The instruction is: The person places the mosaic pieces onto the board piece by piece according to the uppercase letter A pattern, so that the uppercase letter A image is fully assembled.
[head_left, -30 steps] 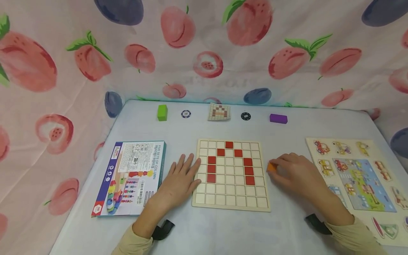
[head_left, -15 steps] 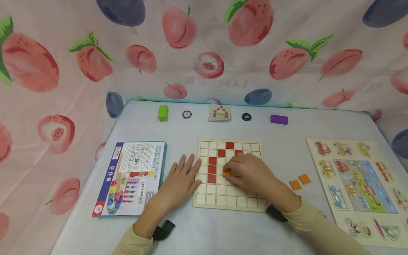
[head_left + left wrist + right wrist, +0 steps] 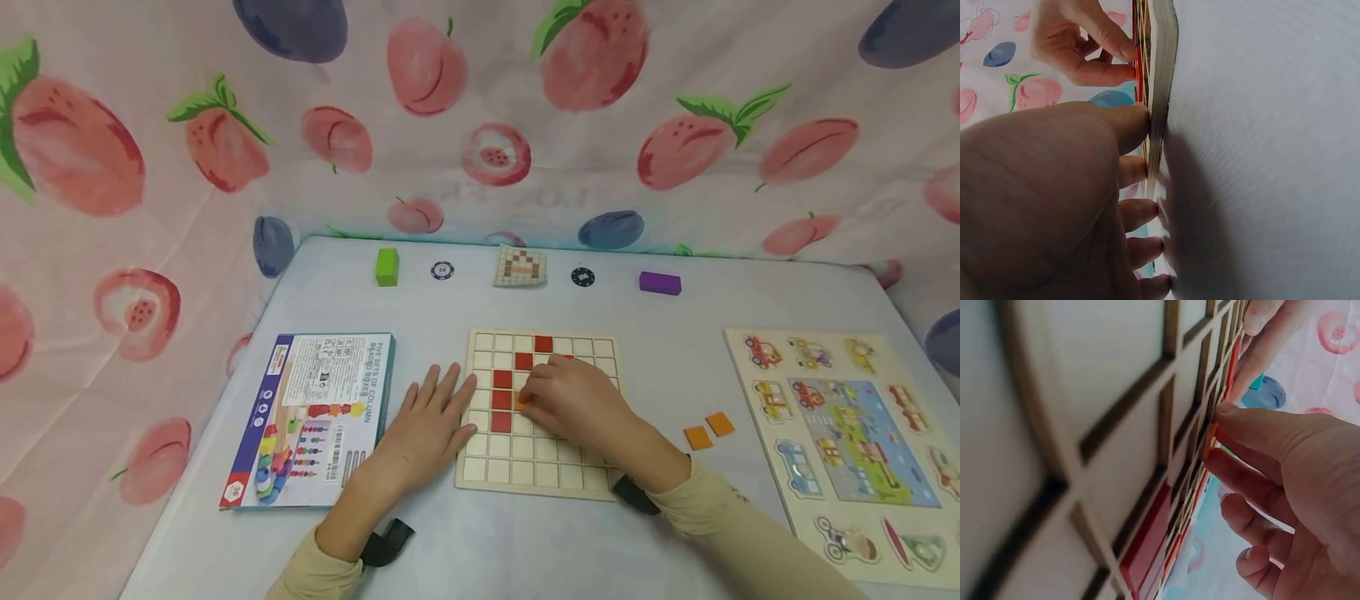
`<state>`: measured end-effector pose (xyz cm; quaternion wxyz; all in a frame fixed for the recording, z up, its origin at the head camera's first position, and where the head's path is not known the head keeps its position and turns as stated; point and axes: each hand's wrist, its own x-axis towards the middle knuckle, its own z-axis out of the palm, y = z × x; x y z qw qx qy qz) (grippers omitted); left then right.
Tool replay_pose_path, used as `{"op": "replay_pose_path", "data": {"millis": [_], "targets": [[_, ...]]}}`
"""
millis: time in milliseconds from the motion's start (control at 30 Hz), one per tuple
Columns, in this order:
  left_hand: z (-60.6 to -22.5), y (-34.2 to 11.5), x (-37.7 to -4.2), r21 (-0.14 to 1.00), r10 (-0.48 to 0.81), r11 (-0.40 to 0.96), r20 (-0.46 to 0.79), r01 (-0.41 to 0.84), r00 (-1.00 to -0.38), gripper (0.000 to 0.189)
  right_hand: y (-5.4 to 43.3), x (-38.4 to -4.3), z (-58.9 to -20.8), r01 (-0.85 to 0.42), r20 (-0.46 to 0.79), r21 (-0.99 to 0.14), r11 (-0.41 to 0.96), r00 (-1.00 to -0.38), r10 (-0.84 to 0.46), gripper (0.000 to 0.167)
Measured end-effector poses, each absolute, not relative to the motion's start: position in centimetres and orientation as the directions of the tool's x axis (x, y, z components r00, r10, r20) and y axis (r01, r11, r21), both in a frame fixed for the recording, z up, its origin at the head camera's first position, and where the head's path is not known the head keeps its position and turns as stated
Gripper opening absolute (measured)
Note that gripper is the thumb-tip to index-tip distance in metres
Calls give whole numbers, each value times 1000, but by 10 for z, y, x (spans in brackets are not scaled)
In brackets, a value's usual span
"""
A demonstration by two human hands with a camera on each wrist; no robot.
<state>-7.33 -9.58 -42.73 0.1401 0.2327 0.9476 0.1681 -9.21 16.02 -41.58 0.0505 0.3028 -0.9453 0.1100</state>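
A wooden grid board (image 3: 534, 490) lies mid-table, with red square tiles (image 3: 502, 400) set in several of its cells. My right hand (image 3: 573, 400) is over the board, pinching an orange square tile (image 3: 522, 402) between thumb and index finger. That tile is at a cell just right of the left column of red tiles; in the right wrist view the orange tile (image 3: 1210, 439) is right at the grid. My left hand (image 3: 427, 425) lies with fingers spread, its thumb and fingertips at the board's left edge (image 3: 1163, 75). The right hand hides the board's right part.
Two orange tiles (image 3: 698, 437) lie right of the board, beside a picture puzzle (image 3: 765, 400). A boxed toy set (image 3: 322, 392) is at left. Along the back are a green block (image 3: 387, 267), two chips (image 3: 582, 277), a pattern card (image 3: 521, 267) and a purple block (image 3: 660, 283).
My right hand has moved left from beside the board onto it, carrying one orange tile and uncovering two others on the table. My left hand has stayed in place.
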Motion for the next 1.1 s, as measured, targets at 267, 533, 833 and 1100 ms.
{"op": "replay_pose_path", "data": {"millis": [267, 533, 833, 1100], "targets": [[-428, -95, -73, 379, 492, 834, -184, 400, -851, 66, 199, -68, -414, -474, 78, -246, 846, -879, -470, 24], [-427, -95, -74, 381, 494, 833, -183, 402, -850, 67, 270, -41, -412, -365, -2, -246, 898, -926, -377, 35], [-426, -97, -73, 379, 489, 836, -184, 397, -853, 66, 322, -27, -409, -289, -65, -183, 940, -950, -304, 40], [-427, -95, -73, 383, 491, 834, -184, 397, -852, 66, 331, -22, -409, -270, -70, -149, 951, -957, -283, 30]]}}
